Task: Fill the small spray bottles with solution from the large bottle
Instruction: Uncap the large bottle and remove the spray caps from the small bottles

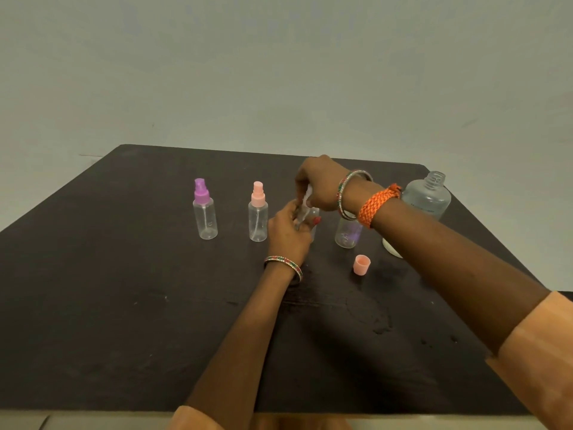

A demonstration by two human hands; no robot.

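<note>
Gripping a small clear spray bottle (312, 220) near the middle of the dark table (124, 305), left hand (290, 234) wrapped around its body from the near-left side, fingers closed on it. Bottle upright, long axis vertical, mostly hidden behind both hands. Right hand (319, 187) reached in from the right and arched over the bottle's top, wrist bent down, fingertips pinched together on a whitish spray head (307, 200) directly above the neck; whether being screwed on or taken off could not be told. Right hand above, left hand below, the two almost touching along that vertical axis, so any coming twist or lift judged to run straight up and down over the neck. Left of the hands, well apart from each other, a purple-capped spray bottle (205, 212) and a pink-capped spray bottle (258, 214), both upright and looking empty. Just right of the held one, another small clear bottle (348, 234), partly behind the right wrist. Loose pink cap (361, 264) lying on the table nearer the body. Large bottle (429, 197) at the far right, uncapped and upright, beyond the right forearm.
</note>
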